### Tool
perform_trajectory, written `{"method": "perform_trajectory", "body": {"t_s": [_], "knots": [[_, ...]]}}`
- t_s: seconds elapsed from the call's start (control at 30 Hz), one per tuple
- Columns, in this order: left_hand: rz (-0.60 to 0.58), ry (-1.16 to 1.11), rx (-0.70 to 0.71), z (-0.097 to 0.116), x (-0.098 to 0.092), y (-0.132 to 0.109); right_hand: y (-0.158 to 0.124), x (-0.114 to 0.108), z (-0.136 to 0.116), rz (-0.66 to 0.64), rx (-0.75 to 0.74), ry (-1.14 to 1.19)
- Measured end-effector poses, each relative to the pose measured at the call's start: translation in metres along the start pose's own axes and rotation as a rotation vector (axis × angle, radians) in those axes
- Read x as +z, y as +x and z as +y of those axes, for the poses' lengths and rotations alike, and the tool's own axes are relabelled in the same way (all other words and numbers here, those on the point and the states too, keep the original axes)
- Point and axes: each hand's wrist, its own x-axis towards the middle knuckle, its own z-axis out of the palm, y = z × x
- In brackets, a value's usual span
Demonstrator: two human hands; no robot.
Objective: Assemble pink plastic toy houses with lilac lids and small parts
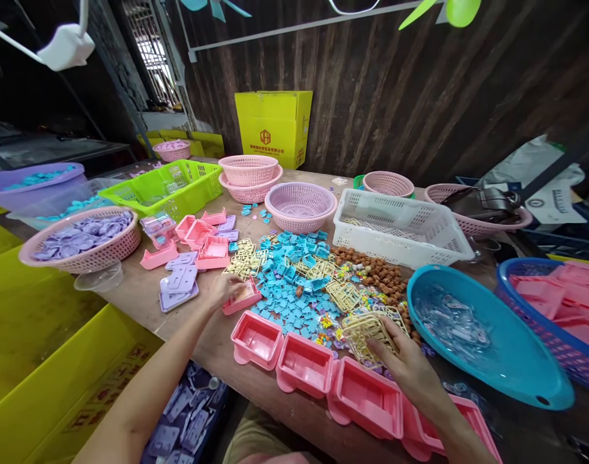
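Note:
My left hand [225,289] rests with curled fingers on a pink plastic tray [243,298] that has something pale inside it. My right hand [405,365] grips a stack of gold plastic part frames [368,330] at the edge of a heap of small blue plastic pieces [289,283]. A row of empty pink trays [305,364] lines the near edge of the wooden table [144,299], just in front of both hands.
Around the heap lie brown beads [379,270], purple lids [180,283], more pink trays [203,243], a blue bowl [488,338], a white basket [401,227], a green basket [166,187], pink baskets [300,206], and a yellow box [274,125]. Yellow crates [43,361] stand at the left.

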Motion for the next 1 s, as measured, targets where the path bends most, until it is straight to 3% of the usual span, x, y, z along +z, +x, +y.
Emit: {"method": "perform_trajectory", "body": {"t_s": [0.13, 0.3, 0.47, 0.7, 0.77, 0.83, 0.9, 1.0], "knots": [[0.024, -0.067, 0.038, 0.000, -0.008, 0.001, -0.004, -0.004, -0.009, -0.028, -0.007, 0.039], [-0.036, -0.037, 0.032, 0.009, 0.001, 0.002, -0.008, -0.001, -0.017, -0.026, -0.017, 0.075], [-0.012, -0.095, -0.032, 0.015, 0.004, -0.003, -0.016, -0.001, -0.012, -0.025, -0.017, 0.139], [0.092, -0.389, 0.024, 0.027, -0.028, -0.012, -0.023, -0.008, 0.000, -0.035, 0.007, 0.203], [0.041, -0.515, 0.059, 0.044, -0.035, -0.018, -0.025, -0.008, -0.006, -0.102, -0.004, 0.252], [-0.083, -0.643, 0.113, 0.069, -0.032, -0.026, -0.028, -0.005, -0.017, -0.190, -0.052, 0.299], [-0.233, -0.675, 0.205, 0.101, -0.019, -0.036, -0.031, -0.002, -0.032, -0.234, -0.150, 0.291], [-0.372, -0.490, 0.433, 0.156, 0.011, -0.057, -0.037, 0.001, -0.051, -0.196, -0.327, 0.170]]}}
